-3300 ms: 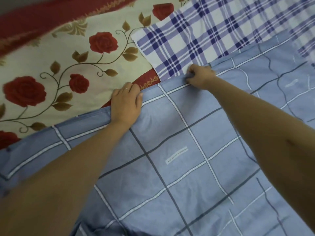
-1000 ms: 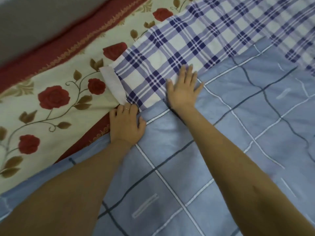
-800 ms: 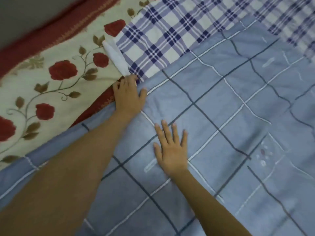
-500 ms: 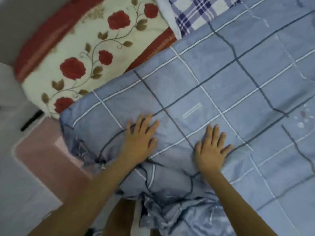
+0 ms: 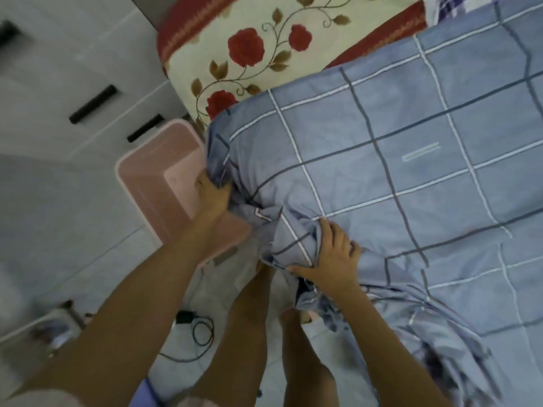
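- the blue checked cover lies on the rose-print mattress, its bunched corner just right of the pink bin.
- the left hand clenches a fold of that corner over the bin's right rim.
- the right hand grasps bunched cover farther right of the bin.
- pale floor tiles carry the bin; white drawers stand behind it.

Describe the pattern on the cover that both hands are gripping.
The cover is blue with white and dark grey grid lines; head view.

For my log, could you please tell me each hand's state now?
Left hand: closed, gripping the blue sheet.
Right hand: closed, gripping the same sheet.
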Demonstrator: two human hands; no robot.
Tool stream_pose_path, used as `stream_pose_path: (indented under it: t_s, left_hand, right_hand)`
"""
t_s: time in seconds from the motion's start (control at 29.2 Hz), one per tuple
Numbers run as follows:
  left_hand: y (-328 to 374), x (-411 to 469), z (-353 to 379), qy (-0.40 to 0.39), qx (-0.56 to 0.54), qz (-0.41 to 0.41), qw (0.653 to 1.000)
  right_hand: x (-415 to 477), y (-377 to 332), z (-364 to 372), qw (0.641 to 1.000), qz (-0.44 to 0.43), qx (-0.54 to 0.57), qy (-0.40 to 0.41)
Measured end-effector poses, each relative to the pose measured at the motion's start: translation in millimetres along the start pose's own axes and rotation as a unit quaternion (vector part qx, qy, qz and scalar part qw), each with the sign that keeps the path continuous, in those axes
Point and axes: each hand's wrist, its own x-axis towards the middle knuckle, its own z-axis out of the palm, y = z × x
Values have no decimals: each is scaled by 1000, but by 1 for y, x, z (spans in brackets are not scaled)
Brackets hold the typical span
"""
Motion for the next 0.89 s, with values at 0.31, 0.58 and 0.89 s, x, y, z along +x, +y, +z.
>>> stream_pose_path:
  t_s: [0.31,0.58,0.89]
  left_hand:
    - [17,25,-4,18,-5,154,988]
    - [20,36,-42,-12,27,274,961]
    - [16,44,-87,-18,137,302,943]
  right_hand:
    - [8,-15,0,988,-44,91,119]
    - [108,-66,-55,975,-154,92,134]
    - [221,-180,-92,934,-351,-69,19]
